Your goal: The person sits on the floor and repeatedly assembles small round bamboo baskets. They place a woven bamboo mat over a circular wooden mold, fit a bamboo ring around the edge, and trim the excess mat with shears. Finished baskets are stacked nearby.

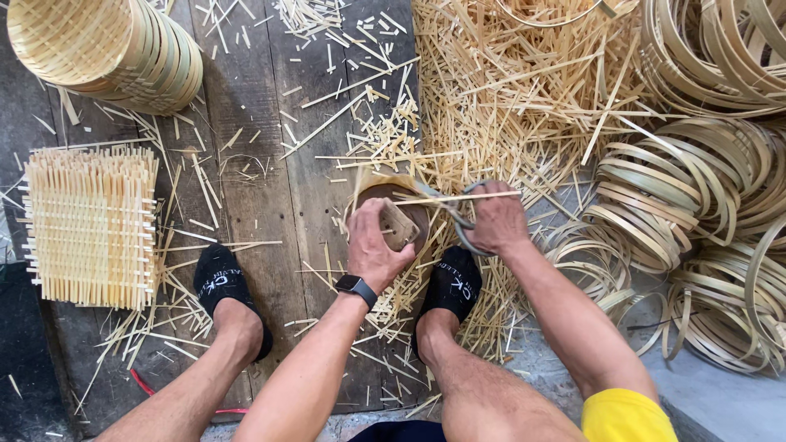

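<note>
Bamboo strip (458,197) stays steady if our left hand (375,245) grips the wooden block (399,225) while right-hand (497,219) fingers squeeze the shears (455,214) squarely.

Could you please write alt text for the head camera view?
Seen from above, a seated person's left hand presses a wooden block onto a small round basket while the right hand works scissors at its rim, amid bamboo offcuts.

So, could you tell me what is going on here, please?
A person seated on a dark plank floor works bamboo. The left hand presses a small wooden block onto a round brown form; the right hand grips metal shears around a thin bamboo strip. Cut bamboo slivers lie around, with a woven bamboo mat nearby.
</note>
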